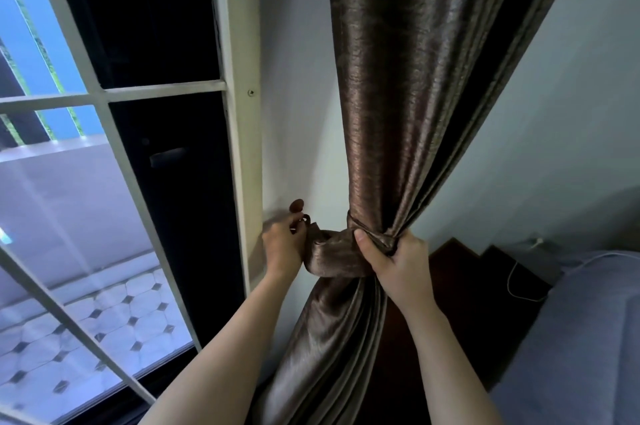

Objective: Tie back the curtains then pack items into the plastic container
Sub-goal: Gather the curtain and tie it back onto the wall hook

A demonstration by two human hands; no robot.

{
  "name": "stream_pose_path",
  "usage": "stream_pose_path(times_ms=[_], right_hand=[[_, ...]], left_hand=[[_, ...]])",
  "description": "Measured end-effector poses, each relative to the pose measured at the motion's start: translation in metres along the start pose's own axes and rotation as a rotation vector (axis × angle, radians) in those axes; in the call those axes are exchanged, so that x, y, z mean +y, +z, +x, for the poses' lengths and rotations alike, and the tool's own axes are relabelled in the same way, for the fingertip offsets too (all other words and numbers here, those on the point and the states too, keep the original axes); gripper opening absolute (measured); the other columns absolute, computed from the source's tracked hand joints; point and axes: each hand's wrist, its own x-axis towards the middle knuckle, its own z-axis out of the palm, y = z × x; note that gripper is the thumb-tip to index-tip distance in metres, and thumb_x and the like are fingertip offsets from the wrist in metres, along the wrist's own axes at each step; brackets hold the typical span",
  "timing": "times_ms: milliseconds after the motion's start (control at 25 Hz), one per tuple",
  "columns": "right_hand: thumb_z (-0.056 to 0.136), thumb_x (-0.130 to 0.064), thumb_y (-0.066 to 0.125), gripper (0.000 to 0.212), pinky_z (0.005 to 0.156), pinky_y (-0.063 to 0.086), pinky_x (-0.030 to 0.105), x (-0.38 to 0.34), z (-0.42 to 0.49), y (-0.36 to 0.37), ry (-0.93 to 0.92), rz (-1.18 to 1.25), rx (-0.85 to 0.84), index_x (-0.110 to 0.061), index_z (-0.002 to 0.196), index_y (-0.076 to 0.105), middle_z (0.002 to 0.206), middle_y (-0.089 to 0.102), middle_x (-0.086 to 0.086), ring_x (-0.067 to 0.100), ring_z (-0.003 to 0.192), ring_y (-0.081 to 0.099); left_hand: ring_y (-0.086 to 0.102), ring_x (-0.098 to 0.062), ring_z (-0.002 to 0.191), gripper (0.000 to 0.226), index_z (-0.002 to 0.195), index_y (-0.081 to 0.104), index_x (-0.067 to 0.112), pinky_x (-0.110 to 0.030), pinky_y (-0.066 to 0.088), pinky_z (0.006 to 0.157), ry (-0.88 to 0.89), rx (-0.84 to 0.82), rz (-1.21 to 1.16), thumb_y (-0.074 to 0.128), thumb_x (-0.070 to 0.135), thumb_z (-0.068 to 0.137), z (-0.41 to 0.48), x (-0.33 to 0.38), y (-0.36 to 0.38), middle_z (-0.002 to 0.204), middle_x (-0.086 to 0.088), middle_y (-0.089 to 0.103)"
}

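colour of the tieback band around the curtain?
Shiny bronze-brown fabric tieback band, matching the gathered satiny brown curtain. Head view, the only one.

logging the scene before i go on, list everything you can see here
curtain: one, shiny brown, right of the window, gathered at mid-height
tieback: one, same brown, wrapped round the gather
window frame: one, white, left
screw: one, metal, on the frame
wall: pale, between frame and curtain
balcony tiles: white with dark diamonds, outside the glass
bedding: blue-grey, lower right
cable: one, white, beside the bedding
left hand: pinches the tieback's end by the wall
right hand: grips the curtain at the gather
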Motion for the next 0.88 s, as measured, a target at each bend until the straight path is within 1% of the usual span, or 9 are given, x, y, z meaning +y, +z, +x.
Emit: stream_pose_path(times_ms=[80, 160, 320, 360, 440, 520, 640, 760, 880], right_hand=[[0.076, -0.048, 0.062, 0.047, 0.058, 0.042, 0.001, -0.001, -0.002, 0.001, -0.006, 0.012, 0.002, -0.002, 0.081, 0.066, 0.068, 0.07, 0.008, 0.01, 0.073, 0.063], [0.076, -0.049, 0.06, 0.048, 0.058, 0.042, 0.001, -0.002, -0.003, 0.002, -0.011, 0.013, 0.008, -0.002, 0.081, 0.066, 0.068, 0.07, 0.008, 0.01, 0.073, 0.063], [0.077, -0.039, 0.068, 0.037, 0.057, 0.043, 0.002, -0.001, -0.004, 0.002, -0.005, 0.013, 0.008, -0.003, 0.081, 0.066, 0.067, 0.07, 0.007, 0.01, 0.073, 0.064], [0.077, -0.036, 0.069, 0.033, 0.057, 0.043, 0.002, 0.0, -0.005, 0.003, 0.0, 0.01, 0.01, -0.003, 0.081, 0.066, 0.067, 0.07, 0.008, 0.01, 0.073, 0.064], [0.076, -0.032, 0.069, 0.03, 0.057, 0.041, 0.0, -0.001, -0.006, 0.003, 0.003, 0.01, 0.01, -0.003, 0.08, 0.066, 0.067, 0.07, 0.008, 0.009, 0.074, 0.064], [0.076, -0.032, 0.07, 0.03, 0.058, 0.04, -0.001, -0.002, -0.006, 0.004, -0.009, 0.003, 0.012, -0.002, 0.081, 0.066, 0.068, 0.069, 0.005, 0.007, 0.073, 0.063], [0.077, -0.037, 0.07, 0.036, 0.06, 0.039, -0.002, -0.002, -0.004, 0.002, -0.009, 0.0, 0.01, -0.002, 0.083, 0.067, 0.07, 0.068, -0.001, 0.006, 0.076, 0.063], [0.076, -0.043, 0.067, 0.041, 0.06, 0.041, 0.0, -0.001, -0.004, 0.003, -0.019, 0.004, 0.013, -0.003, 0.083, 0.067, 0.07, 0.069, 0.0, 0.006, 0.077, 0.064], [0.076, -0.046, 0.063, 0.043, 0.058, 0.042, 0.002, 0.001, -0.006, 0.004, -0.028, 0.008, 0.026, -0.004, 0.082, 0.066, 0.07, 0.07, 0.004, 0.007, 0.075, 0.064]], left_hand=[[0.063, -0.024, 0.102, 0.027, 0.115, 0.067, 0.01, -0.012, 0.036, 0.079, 0.036, -0.013, 0.033, 0.054, 0.01, 0.092, 0.002, -0.003, -0.001, 0.113, -0.011, 0.068], [0.063, -0.024, 0.103, 0.027, 0.114, 0.067, 0.009, -0.015, 0.037, 0.081, 0.077, -0.029, 0.048, 0.053, 0.007, 0.091, 0.002, -0.004, -0.002, 0.113, -0.011, 0.069], [0.063, -0.021, 0.104, 0.027, 0.114, 0.067, 0.01, -0.022, 0.043, 0.091, 0.098, -0.071, 0.053, 0.053, 0.007, 0.091, 0.007, -0.007, 0.001, 0.113, -0.009, 0.069], [0.063, -0.02, 0.102, 0.026, 0.113, 0.068, 0.01, -0.022, 0.044, 0.09, 0.101, -0.077, 0.047, 0.054, 0.008, 0.091, 0.008, -0.009, 0.002, 0.111, -0.008, 0.069], [0.063, -0.017, 0.092, 0.022, 0.109, 0.069, 0.009, -0.02, 0.044, 0.083, 0.132, -0.056, 0.049, 0.059, 0.012, 0.089, 0.008, -0.011, 0.001, 0.103, -0.007, 0.07], [0.064, -0.019, 0.087, 0.02, 0.106, 0.069, 0.008, -0.022, 0.047, 0.08, 0.166, -0.027, 0.049, 0.063, 0.012, 0.087, 0.004, -0.01, 0.002, 0.096, -0.008, 0.07], [0.067, -0.022, 0.087, 0.019, 0.104, 0.07, 0.01, -0.025, 0.05, 0.081, 0.184, -0.004, 0.04, 0.065, 0.007, 0.086, -0.002, -0.011, 0.006, 0.093, -0.008, 0.071], [0.067, -0.021, 0.094, 0.022, 0.109, 0.07, 0.012, -0.018, 0.044, 0.083, 0.149, 0.011, 0.042, 0.064, 0.012, 0.087, -0.002, -0.012, 0.006, 0.101, -0.008, 0.072], [0.066, -0.021, 0.098, 0.024, 0.11, 0.07, 0.011, -0.019, 0.043, 0.086, 0.196, -0.031, 0.113, 0.063, 0.014, 0.088, 0.002, -0.013, 0.003, 0.105, -0.009, 0.072]])
